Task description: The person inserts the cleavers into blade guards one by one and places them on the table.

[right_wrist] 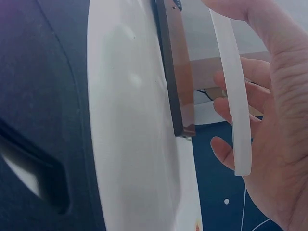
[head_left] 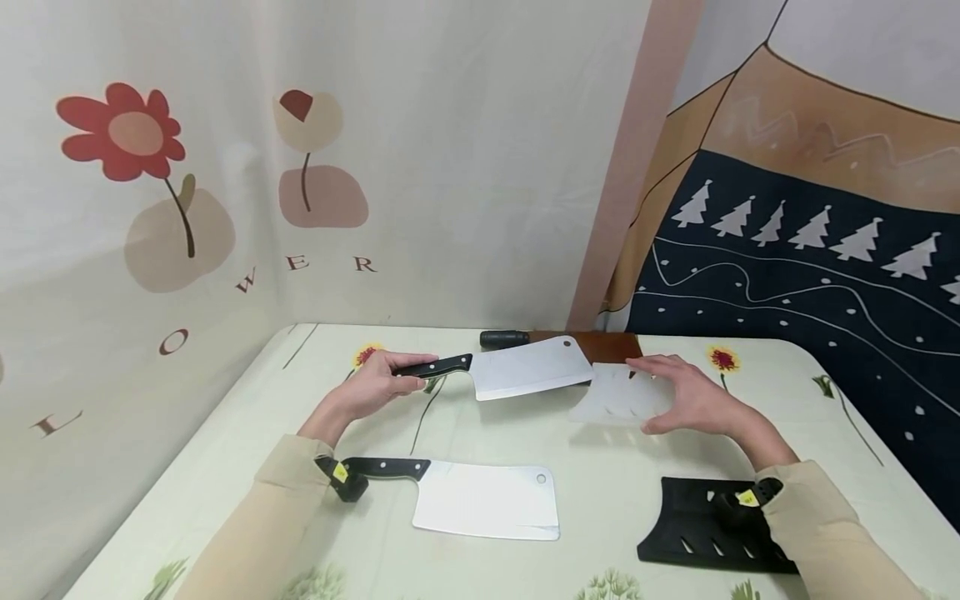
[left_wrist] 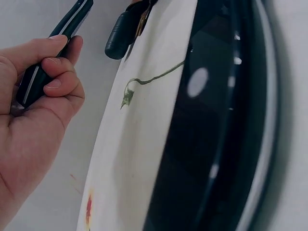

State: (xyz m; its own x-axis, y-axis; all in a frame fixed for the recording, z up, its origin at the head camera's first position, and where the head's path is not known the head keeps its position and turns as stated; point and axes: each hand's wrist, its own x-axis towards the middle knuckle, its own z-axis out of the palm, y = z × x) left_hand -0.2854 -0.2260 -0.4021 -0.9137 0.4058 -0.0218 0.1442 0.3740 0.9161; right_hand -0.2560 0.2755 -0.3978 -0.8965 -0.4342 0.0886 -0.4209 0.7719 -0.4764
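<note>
My left hand (head_left: 375, 385) grips the black riveted handle of a cleaver (head_left: 532, 369), its broad blade pointing right above the table. In the left wrist view the fingers curl round that handle (left_wrist: 33, 86). A translucent white blade guard (head_left: 617, 398) is held by my right hand (head_left: 693, 396), thumb at its near edge and fingers at its far edge. The right wrist view shows the guard (right_wrist: 237, 96) edge-on between thumb and fingers. The blade's far end overlaps the guard's left end in the head view. Nearer me, a second cleaver (head_left: 487, 500) lies flat, handle leftward, under my left wrist.
At the table's back lies a black-handled knife (head_left: 504, 338) with a brown sheath (head_left: 618, 344), partly behind the held cleaver. A black slotted blade guard (head_left: 693, 529) rests at front right, partly covered by my right sleeve. A printed curtain (head_left: 465, 167) hangs behind the table.
</note>
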